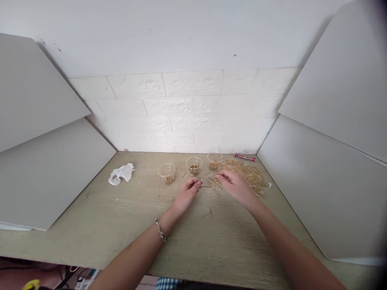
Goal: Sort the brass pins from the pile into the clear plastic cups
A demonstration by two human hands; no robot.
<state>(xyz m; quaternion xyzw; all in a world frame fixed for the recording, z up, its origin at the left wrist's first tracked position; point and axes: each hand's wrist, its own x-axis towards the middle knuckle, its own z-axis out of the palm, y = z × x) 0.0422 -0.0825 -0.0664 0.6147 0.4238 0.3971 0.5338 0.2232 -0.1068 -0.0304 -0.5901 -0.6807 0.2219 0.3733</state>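
My left hand [187, 193] pinches a small metal pin [202, 181], whose shiny tip sticks out past the thumb and forefinger. To its right, my right hand [234, 184] hovers over scattered thin gold-coloured pins [250, 175], thumb and forefinger pressed together. What sits between those fingertips is too small to make out. Just beyond the hands stand three clear plastic cups: the left cup [166, 170] and the right cup [215, 157] hold small gold-coloured pieces, and the middle cup [194, 163] holds darker gold ones.
A crumpled white tissue [121, 174] lies on the left of the wooden table [121, 225]. At the back right is a red marker-like tube [244, 157]. A few loose pins [208, 212] lie nearer me. Grey panels [320, 177] stand on both sides, with a white wall behind.
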